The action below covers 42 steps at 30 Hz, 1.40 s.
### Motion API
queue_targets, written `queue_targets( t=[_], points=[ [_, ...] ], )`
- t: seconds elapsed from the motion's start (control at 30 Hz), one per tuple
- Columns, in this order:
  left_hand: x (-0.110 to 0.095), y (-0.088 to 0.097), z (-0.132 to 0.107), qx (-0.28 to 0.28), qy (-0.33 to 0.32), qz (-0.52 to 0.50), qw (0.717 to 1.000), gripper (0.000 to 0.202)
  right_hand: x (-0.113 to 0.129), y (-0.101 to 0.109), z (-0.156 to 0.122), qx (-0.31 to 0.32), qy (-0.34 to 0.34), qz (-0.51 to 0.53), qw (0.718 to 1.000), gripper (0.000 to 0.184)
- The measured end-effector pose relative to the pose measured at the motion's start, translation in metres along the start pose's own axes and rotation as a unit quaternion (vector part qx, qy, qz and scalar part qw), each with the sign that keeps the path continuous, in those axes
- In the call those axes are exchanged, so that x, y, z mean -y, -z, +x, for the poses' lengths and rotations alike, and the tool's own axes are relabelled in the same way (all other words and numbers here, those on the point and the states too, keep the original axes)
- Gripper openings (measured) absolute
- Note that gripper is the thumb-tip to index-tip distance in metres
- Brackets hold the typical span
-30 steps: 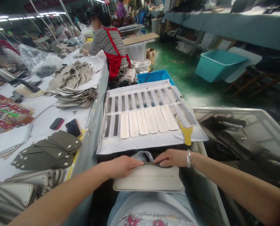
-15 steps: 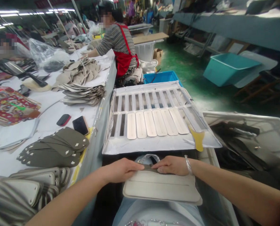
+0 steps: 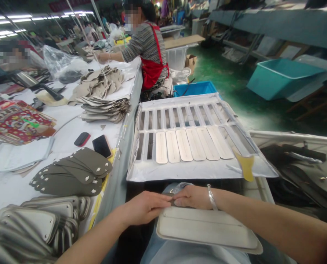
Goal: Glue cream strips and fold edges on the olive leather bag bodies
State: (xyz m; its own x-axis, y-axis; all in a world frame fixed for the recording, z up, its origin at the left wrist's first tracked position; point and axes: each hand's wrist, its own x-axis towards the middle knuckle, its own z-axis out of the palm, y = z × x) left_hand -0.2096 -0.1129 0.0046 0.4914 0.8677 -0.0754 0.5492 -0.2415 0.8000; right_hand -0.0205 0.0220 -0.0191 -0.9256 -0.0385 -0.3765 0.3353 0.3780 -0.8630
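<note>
A flat pale grey leather panel (image 3: 207,229) lies across my lap. My left hand (image 3: 144,208) and my right hand (image 3: 192,197) meet at its far edge, fingers closed and pressed on that edge, fingertips almost touching. A silver bangle sits on my right wrist. Just beyond my hands stands a white slotted tray (image 3: 191,170) holding several cream strips (image 3: 193,145), with a yellow scraper (image 3: 246,165) at its right corner.
The long white table (image 3: 66,134) on the left carries stacks of olive pieces (image 3: 72,172), grey panels (image 3: 31,223), a phone (image 3: 101,145) and piled leather cutouts (image 3: 102,97). A person in a red apron (image 3: 148,47) sits further along. A bin of dark parts (image 3: 303,165) is at right.
My hands have drawn closer together on the panel's far edge, and the panel has shifted right and lower as my head turned.
</note>
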Motion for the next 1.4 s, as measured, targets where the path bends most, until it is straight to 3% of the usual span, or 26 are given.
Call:
queue_targets(
  t=[0.1,0.2,0.43,0.6,0.7,0.8,0.87,0.97,1.03,1.2,1.4],
  points=[
    [-0.004,0.0,-0.002,0.008,0.0,0.038,0.999,0.03,0.004,-0.001,0.014,0.005,0.008,-0.022,1.0,0.037],
    [-0.008,-0.006,0.002,0.008,0.003,0.075,0.997,0.031,0.0,0.002,0.005,0.004,0.021,-0.005,1.0,0.036],
    [-0.005,-0.012,0.009,0.008,0.003,0.14,0.99,0.031,-0.043,0.02,-0.092,0.009,-0.052,0.064,0.997,0.045],
    [-0.023,-0.011,0.016,-0.004,0.009,0.22,0.975,0.025,-0.057,0.018,-0.128,-0.037,-0.089,0.072,0.993,0.046],
    [-0.051,-0.03,0.028,-0.033,0.001,0.258,0.966,0.03,-0.05,0.001,-0.15,-0.175,-0.077,0.027,0.981,0.047],
    [-0.082,-0.065,0.047,-0.03,-0.022,0.234,0.972,0.039,-0.038,-0.041,-0.184,-0.385,-0.073,-0.06,0.918,0.039],
    [-0.097,-0.091,0.06,-0.022,-0.02,0.222,0.975,0.034,-0.033,-0.076,-0.204,-0.47,-0.086,-0.1,0.873,0.028],
    [-0.107,-0.12,0.076,-0.04,0.004,0.248,0.968,0.022,-0.035,-0.121,-0.212,-0.491,-0.109,-0.126,0.855,0.024],
    [-0.108,-0.129,0.08,-0.052,0.008,0.274,0.96,0.016,-0.04,-0.137,-0.205,-0.486,-0.105,-0.143,0.856,0.025],
    [-0.109,-0.134,0.08,-0.061,-0.007,0.307,0.95,0.015,-0.043,-0.138,-0.19,-0.51,-0.072,-0.171,0.84,0.027],
    [-0.118,-0.145,0.084,-0.127,0.063,0.285,0.948,0.015,-0.037,-0.136,-0.186,-0.542,-0.085,-0.164,0.82,0.024]
  ],
)
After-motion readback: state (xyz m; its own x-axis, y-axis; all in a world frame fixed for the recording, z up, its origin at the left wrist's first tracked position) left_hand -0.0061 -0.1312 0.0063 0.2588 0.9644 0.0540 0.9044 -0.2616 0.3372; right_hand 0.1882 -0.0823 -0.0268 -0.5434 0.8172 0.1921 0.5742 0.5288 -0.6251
